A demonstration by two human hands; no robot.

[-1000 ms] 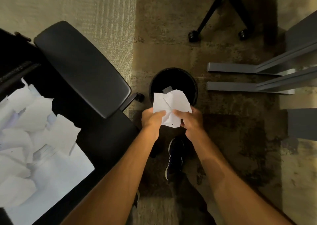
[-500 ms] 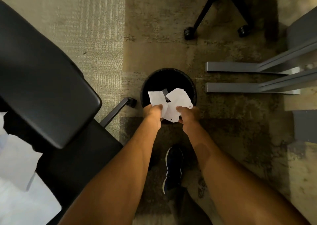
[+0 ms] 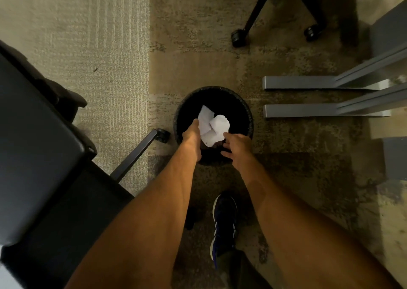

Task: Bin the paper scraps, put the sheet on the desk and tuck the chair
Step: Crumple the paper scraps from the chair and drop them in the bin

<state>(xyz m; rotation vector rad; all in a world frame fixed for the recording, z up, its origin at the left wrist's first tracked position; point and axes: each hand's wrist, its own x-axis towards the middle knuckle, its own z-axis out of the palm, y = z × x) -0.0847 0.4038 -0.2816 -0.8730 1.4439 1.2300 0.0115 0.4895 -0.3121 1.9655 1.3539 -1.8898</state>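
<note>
A round black bin (image 3: 243,104) stands on the carpet in the middle of the view. A bunch of white paper scraps (image 3: 212,127) hangs inside its mouth. My left hand (image 3: 192,137) grips the bunch's left edge, thumb on top. On the other side my right hand (image 3: 236,144) is over the bin's near rim, fingers spread, only the thumb close to the paper. The black office chair (image 3: 37,156) fills the left side, one caster (image 3: 162,135) beside the bin. A sliver of white sheet (image 3: 5,276) shows at the bottom left corner.
Two grey desk feet (image 3: 297,83) (image 3: 297,110) lie on the floor right of the bin. A second chair's base with casters (image 3: 237,37) is at the top. My shoe (image 3: 224,220) stands just behind the bin.
Both hands moved down and forward into the bin's mouth with the scraps. My right hand let go and its fingers spread. The chair seat with the papers slid out of view to the left.
</note>
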